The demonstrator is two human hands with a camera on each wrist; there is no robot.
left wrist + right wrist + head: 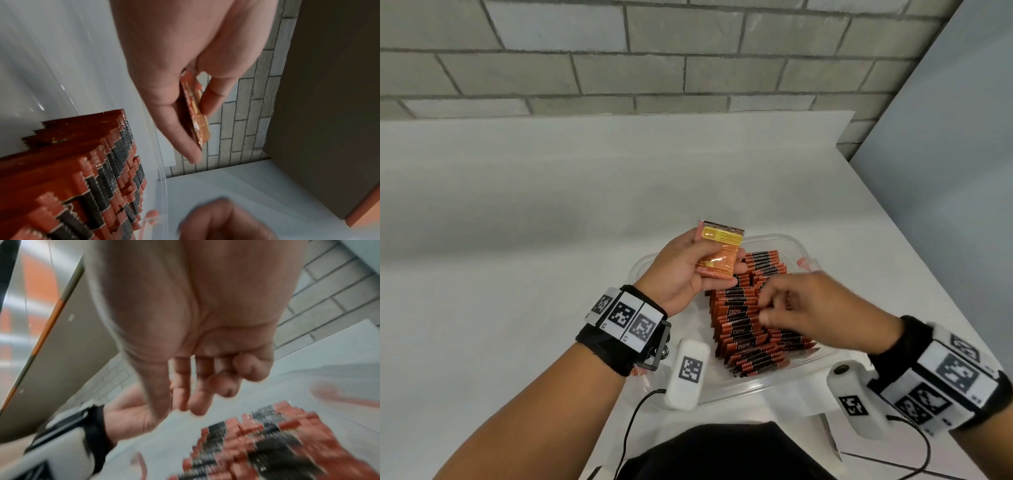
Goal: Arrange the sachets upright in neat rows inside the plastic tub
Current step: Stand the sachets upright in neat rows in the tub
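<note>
- Left hand [681, 270]: curled round a small stack of sachets [719, 253], pinched between thumb and fingers [185, 129], raised just above the tub's far-left rim.
- Right hand [815, 308]: loosely curled, empty, fingertips [195, 407] hovering just over the packed rows [750, 318].
- Below both sets of fingers: clear plastic tub [784, 240] on the white table [517, 222], rows standing upright inside.

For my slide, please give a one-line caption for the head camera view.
Left hand holds a few sachets above the clear tub while the right hand hovers over the upright rows.
</note>
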